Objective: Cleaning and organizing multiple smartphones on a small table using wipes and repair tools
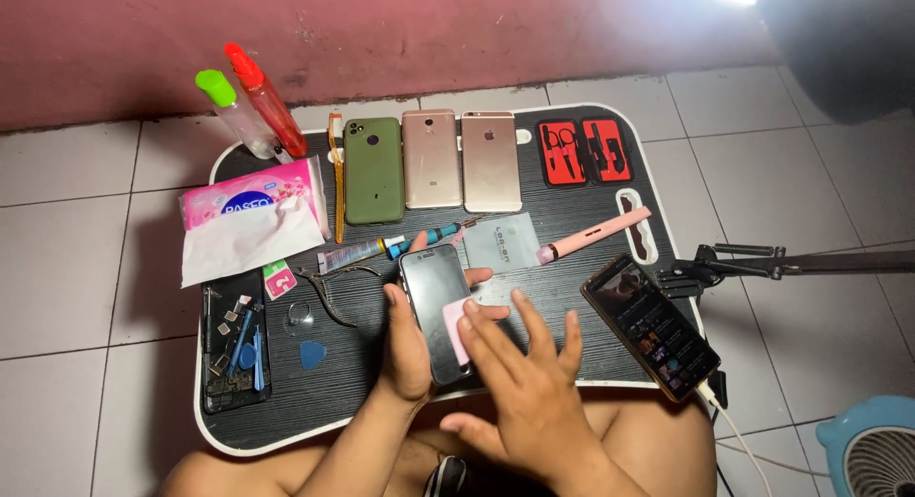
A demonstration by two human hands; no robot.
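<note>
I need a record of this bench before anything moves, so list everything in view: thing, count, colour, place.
lap table: one, black with white rim, on tiled floor
spray bottles: two, green cap and red, rear left corner
phones in a row: three, green, rose gold, gold, face down at the rear
tool case: one, red and black, rear right
tissue pack: one, pink, left side
pink pen tool: one, right of centre
lit phone: one, black, right edge, cable plugged in
opened phone: one, black, front left
pick: one, blue, front left
fan: one, light blue, floor at right
held phone: one, dark screen, centre
left hand: grips the held phone
right hand: fingers spread, pressing a pink cloth on its screen
</note>
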